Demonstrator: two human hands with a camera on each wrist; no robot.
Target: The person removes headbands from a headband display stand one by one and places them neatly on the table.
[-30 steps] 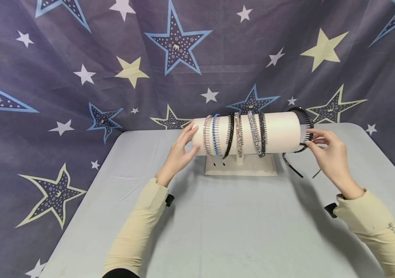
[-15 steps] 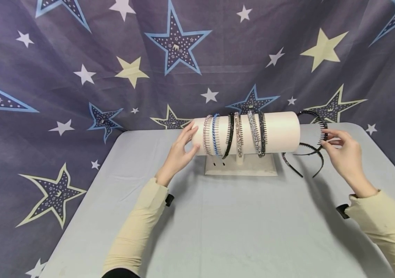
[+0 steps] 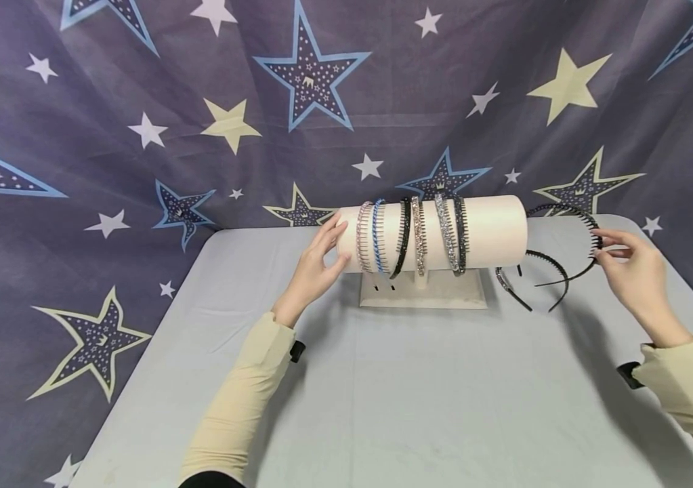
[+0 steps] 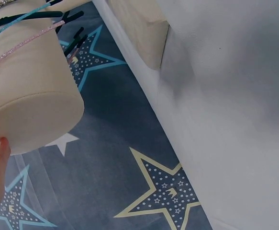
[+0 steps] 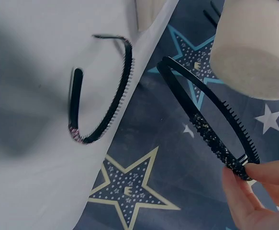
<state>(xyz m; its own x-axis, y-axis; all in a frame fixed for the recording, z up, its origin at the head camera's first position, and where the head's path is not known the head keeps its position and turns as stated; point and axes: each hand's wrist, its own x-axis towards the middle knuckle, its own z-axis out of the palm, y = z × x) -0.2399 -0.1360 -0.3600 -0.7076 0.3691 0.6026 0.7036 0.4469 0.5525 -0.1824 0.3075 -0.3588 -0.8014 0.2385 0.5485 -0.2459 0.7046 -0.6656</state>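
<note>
My right hand (image 3: 635, 274) pinches a black toothed headband (image 5: 211, 139) with dark glittery stones, held in the air off the right end of a cream display roll (image 3: 495, 230). In the right wrist view, thumb and fingers grip the band near its top. The left hand (image 3: 317, 268) rests against the roll's left end, thumb in front and fingers spread. Several headbands sit around the roll: pink, blue (image 3: 377, 237), black (image 3: 404, 237), rose-gold, silver and dark. Another black headband (image 5: 115, 115) lies on the table below the held one.
A flat cream base (image 3: 422, 295) bears the roll on a short post. Pale cloth covers the table (image 3: 370, 400). Behind it hangs a dark curtain (image 3: 383, 95) printed with stars.
My right hand has moved right, drawing the black headband from around the roll's right end out into the air. The left hand has stayed on the roll.
</note>
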